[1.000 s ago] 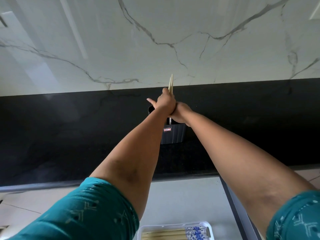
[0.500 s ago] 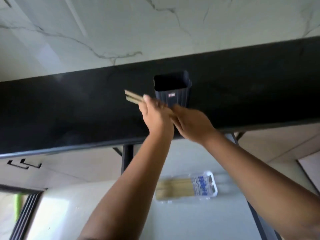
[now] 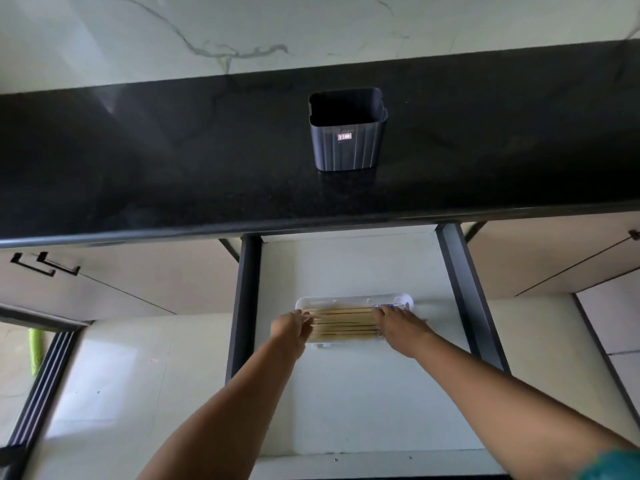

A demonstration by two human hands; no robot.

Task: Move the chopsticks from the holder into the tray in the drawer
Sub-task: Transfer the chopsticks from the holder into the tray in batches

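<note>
A dark ribbed holder (image 3: 348, 133) stands upright on the black countertop (image 3: 156, 168), and no chopsticks show above its rim. Below it the drawer (image 3: 363, 403) is pulled out. A clear plastic tray (image 3: 346, 300) lies crosswise in the drawer with several wooden chopsticks (image 3: 346, 323) side by side in it. My left hand (image 3: 289, 329) curls its fingers around the left ends of the chopsticks. My right hand (image 3: 401, 329) lies flat over their patterned right ends, fingers spread.
Dark rails (image 3: 464, 289) frame both sides of the drawer. Closed cabinet fronts with black handles (image 3: 45, 266) flank it. A marble wall (image 3: 311, 26) rises behind the counter. A green object (image 3: 34, 344) lies on the floor at far left.
Both hands came down from the holder on the counter to the tray in the drawer, carrying chopsticks. The chopsticks now lie flat in the tray.
</note>
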